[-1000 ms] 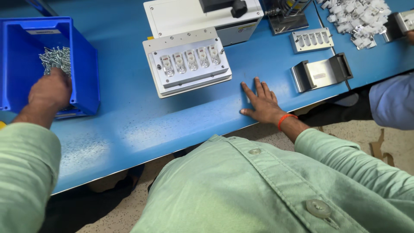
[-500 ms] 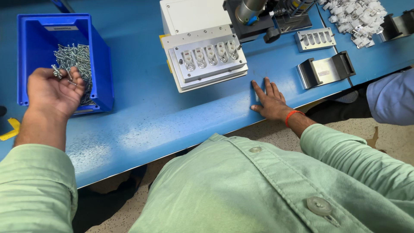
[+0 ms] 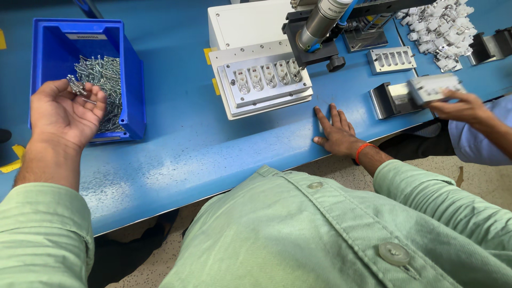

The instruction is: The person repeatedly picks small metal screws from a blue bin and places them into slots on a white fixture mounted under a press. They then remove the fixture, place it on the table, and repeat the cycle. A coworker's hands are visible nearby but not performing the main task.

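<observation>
Cupping screws [image 3: 76, 85] lying crosswise, left hand [image 3: 64, 112] palm-up beside bin [image 3: 133, 80].

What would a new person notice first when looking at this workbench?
Probably the bright blue bin at the far left of the blue table, with a heap of small silver screws inside. The left hand is raised in front of it, palm up, holding a few screws. In the middle stands a pale metal fixture plate with a row of small white parts, and the right hand lies flat on the table just before it.
</observation>
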